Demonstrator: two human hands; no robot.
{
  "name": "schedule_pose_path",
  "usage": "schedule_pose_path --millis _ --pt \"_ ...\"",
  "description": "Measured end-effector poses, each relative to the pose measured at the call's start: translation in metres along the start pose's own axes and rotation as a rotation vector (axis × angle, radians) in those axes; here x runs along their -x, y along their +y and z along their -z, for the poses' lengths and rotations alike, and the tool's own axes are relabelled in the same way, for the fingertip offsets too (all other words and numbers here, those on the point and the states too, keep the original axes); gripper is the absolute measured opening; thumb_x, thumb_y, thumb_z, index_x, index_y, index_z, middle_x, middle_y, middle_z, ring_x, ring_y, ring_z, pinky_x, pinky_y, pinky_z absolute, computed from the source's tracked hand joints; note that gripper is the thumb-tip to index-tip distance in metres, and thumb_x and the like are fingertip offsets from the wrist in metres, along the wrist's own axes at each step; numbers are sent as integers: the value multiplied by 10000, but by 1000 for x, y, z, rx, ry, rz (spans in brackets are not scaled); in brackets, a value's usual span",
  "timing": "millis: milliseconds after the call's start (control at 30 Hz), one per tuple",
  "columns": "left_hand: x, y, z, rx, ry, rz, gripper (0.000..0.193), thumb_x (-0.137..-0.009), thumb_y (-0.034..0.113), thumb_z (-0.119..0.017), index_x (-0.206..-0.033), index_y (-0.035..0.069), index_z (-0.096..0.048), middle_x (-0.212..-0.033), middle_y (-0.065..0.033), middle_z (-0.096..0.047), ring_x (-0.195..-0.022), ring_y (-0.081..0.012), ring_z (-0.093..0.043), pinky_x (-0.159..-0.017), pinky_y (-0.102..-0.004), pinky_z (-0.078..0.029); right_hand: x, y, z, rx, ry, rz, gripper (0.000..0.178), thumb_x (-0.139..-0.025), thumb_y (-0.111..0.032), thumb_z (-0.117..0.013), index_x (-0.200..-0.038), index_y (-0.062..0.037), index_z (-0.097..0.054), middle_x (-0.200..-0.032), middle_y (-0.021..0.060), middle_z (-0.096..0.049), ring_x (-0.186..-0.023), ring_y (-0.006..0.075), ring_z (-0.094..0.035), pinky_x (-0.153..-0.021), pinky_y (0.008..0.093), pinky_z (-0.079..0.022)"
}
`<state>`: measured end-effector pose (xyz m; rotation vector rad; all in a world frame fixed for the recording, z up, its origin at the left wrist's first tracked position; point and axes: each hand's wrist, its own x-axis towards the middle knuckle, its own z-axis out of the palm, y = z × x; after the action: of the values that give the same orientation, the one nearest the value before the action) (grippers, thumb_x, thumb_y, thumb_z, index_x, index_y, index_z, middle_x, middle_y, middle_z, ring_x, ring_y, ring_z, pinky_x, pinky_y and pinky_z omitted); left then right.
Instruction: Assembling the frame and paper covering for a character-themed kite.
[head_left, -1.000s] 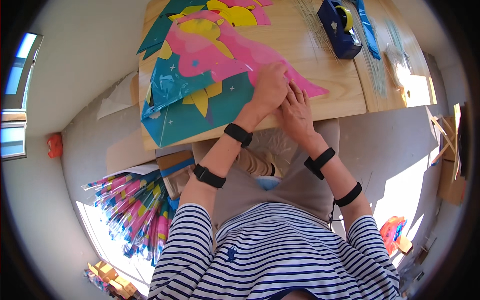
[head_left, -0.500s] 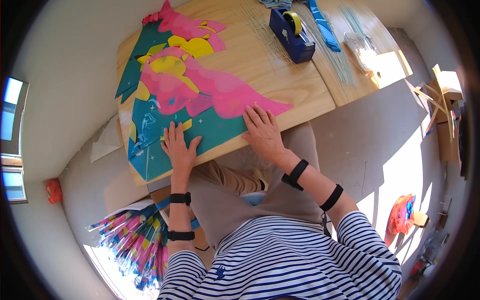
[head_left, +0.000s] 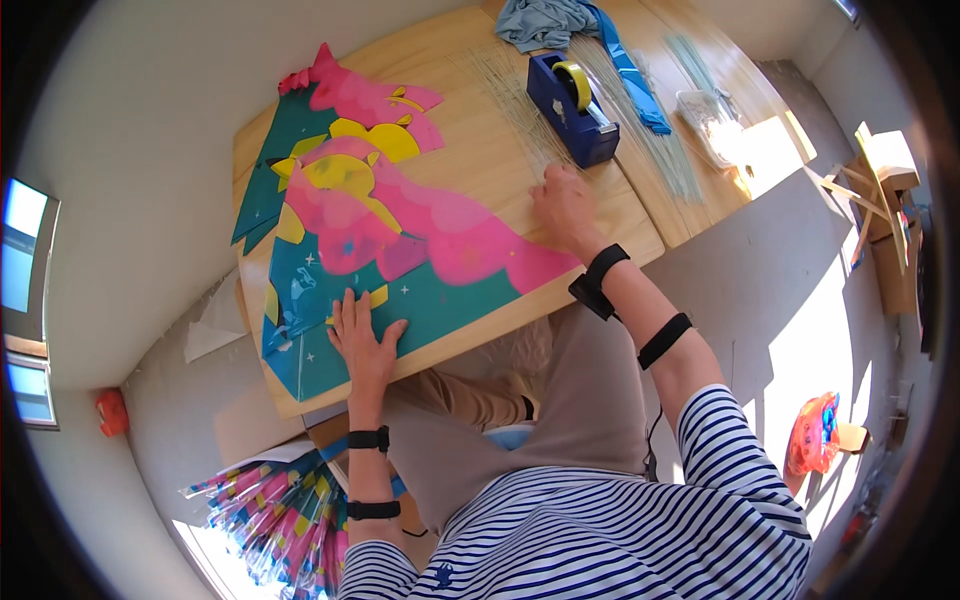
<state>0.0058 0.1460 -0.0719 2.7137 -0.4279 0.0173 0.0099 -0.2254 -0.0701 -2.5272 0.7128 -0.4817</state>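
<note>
A thin printed fabric sheet (head_left: 450, 250) in pink, teal and yellow, looking like a kite sail, lies spread over the left part of the table. My left hand (head_left: 365, 345) rests flat on its teal near edge, fingers apart. Off the sheet, my right hand (head_left: 568, 210) is over the bare wood, its fingers curled together near the ends of thin pale rods (head_left: 510, 100). Whether a rod is between those fingers is hidden. Just beyond it stands a blue tape dispenser (head_left: 572, 115) with a yellow-rimmed roll.
Behind sit a grey-blue cloth (head_left: 540, 22), a blue strip (head_left: 635, 80) and a clear plastic box (head_left: 708, 125) on the wooden table (head_left: 640, 215). Wrapped colourful bundles (head_left: 285, 520) are at lower left. A red plastic bag (head_left: 812, 435) lies on the floor at right.
My right hand has left the sheet's near edge and moved up toward the rods and tape dispenser, its fingers curling. The left hand stays on the sheet. The view has shifted slightly.
</note>
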Motion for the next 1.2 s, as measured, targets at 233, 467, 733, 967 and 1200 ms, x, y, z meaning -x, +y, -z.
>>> schedule_pose_path --millis 233,467,733,967,1200 --pt "5 6 2 41 96 -96 659 -830 313 -759 -1374 12 -539 -1538 -184 -398 -1462 -391 -287 -1169 -594 -183 -21 10 -24 101 64 18 80 -765 -104 -651 -820 -48 -664 -803 175 -669 -862 376 -682 -737 447 -539" --pt "27 23 18 187 208 -201 473 -832 106 -741 -1263 -17 -591 -1378 -189 -561 -1306 -382 -484 -1089 -469 -376 -2 31 -1 -208 48 128 27 -796 -61 -619 -800 -40 -635 -767 150 -653 -791 348 -659 -679 431 -509" --pt "50 49 18 186 290 -278 318 -822 21 -717 -1133 0 -653 -1201 -154 -646 -1144 -355 -555 -983 -440 -442 93 14 42 -108 -117 765 71 -787 -13 -605 -836 -63 -600 -839 99 -570 -832 302 -599 -711 420 -478" --pt "43 55 1 174 310 -294 237 -787 38 -707 -1020 57 -667 -1017 -85 -621 -992 -310 -554 -874 -425 -421 100 8 34 -67 -164 860 90 -757 -16 -597 -826 -73 -589 -868 96 -566 -872 291 -594 -734 408 -475" --pt "26 50 -18 175 278 -302 149 -774 48 -710 -911 85 -666 -913 -65 -559 -938 -287 -527 -838 -422 -386 99 9 31 -35 -227 837 100 -790 4 -613 -865 -63 -606 -898 104 -570 -896 305 -583 -790 419 -469"
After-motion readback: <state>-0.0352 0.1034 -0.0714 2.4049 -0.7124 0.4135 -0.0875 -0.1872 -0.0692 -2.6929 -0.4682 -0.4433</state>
